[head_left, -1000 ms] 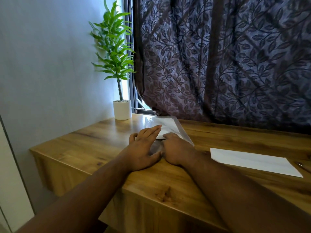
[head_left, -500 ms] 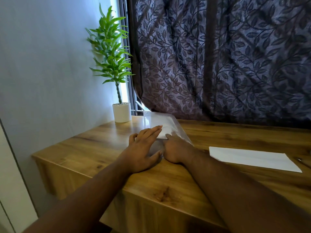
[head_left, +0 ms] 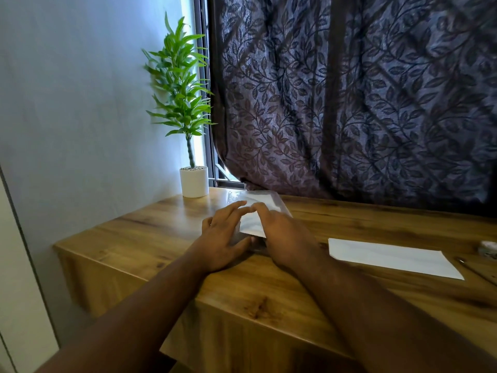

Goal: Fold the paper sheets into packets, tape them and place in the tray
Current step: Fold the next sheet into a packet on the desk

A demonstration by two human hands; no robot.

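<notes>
A clear plastic tray (head_left: 281,204) stands at the back of the wooden table, close to the plant pot. A white folded paper packet (head_left: 250,224) sits tilted over the tray's near part, between my two hands. My left hand (head_left: 223,238) lies with straight fingers along the packet's left edge and its thumb near the tray's front rim. My right hand (head_left: 282,238) covers the packet's right side with its fingers curled over the top edge; its thumb is hidden. A flat white sheet (head_left: 395,258) lies on the table to the right.
A green plant in a white pot (head_left: 194,181) stands in the back left corner. A dark leaf-patterned curtain (head_left: 349,103) hangs behind the table. A thin pen-like object (head_left: 478,271) and a blurred small item (head_left: 488,249) sit at the right edge.
My right hand has risen from a flat press and drawn the packet nearer, so more white paper shows between the hands. The left hand has stayed in place.
</notes>
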